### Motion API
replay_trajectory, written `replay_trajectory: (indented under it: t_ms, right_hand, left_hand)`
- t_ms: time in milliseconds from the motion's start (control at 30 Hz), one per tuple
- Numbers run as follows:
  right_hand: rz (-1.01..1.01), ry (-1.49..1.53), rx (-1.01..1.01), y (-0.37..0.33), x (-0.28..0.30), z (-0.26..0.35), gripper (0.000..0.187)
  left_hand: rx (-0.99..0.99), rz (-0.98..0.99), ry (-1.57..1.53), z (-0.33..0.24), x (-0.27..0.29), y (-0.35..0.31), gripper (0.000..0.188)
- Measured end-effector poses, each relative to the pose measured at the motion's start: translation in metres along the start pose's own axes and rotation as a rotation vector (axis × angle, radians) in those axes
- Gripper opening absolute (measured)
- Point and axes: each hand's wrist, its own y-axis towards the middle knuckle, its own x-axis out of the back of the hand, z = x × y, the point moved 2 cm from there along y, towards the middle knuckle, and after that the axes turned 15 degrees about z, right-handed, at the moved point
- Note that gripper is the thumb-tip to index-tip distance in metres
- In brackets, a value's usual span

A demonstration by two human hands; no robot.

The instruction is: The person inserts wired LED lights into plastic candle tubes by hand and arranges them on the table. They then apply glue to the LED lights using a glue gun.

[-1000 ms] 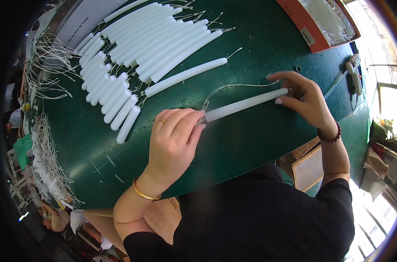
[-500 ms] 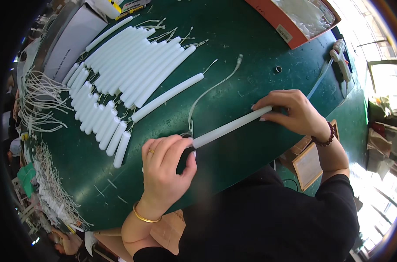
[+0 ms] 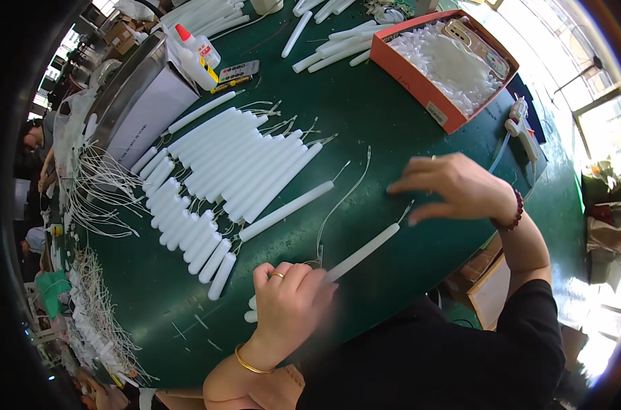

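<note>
Left hand: the left hand (image 3: 290, 304) lay low on the green table (image 3: 392, 130), fingers curled over the near end of a white tube (image 3: 361, 253), clamped on it; a gold ring and a gold bangle showed on that hand and wrist

Right hand: the right hand (image 3: 454, 188) hovered open just above the far end of the same tube, fingers spread and holding nothing (whether a fingertip touched the tube's tip I cannot tell); a dark bead bracelet sat on the wrist

White tube: it lay slantwise on the table between the two hands, its near end under the left hand, its far end rising toward the right hand

Wire: a thin pale wire (image 3: 341, 205) curved over the table from near the left hand up past a single tube (image 3: 286, 210) that lay just beside the worked one

Row of tubes: a large batch of white tubes (image 3: 245, 164) lay side by side further up the table, wires trailing from their upper ends, with shorter white pieces (image 3: 187, 232) lined up to their left

Orange box: an orange box (image 3: 440, 58) full of small white parts stood at the far right of the table

Glue bottle: a white bottle with a red cap (image 3: 197, 46) stood at the far left beside a grey case (image 3: 143, 102)

Loose wires: bundles of pale wire (image 3: 98, 198) lay along the table's left edge
</note>
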Motion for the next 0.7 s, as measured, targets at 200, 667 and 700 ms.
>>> replay_trajectory:
  t_ms: [200,667,700]
  right_hand:
    - [-0.459,-0.535,-0.136,0.094,0.063,-0.046,0.019]
    - [-0.416,-0.995,-0.329,0.165,0.087,-0.114,0.039]
    - [-0.532,-0.945,-0.119,0.162,0.085,-0.102,0.035]
  left_hand:
    - [-0.023,-0.113,0.012,0.0,0.016,0.026,0.02]
    - [-0.032,-0.082,0.007,0.01,0.013,0.112,0.016]
    - [-0.026,-0.074,0.045,0.009,0.009,0.122,0.018]
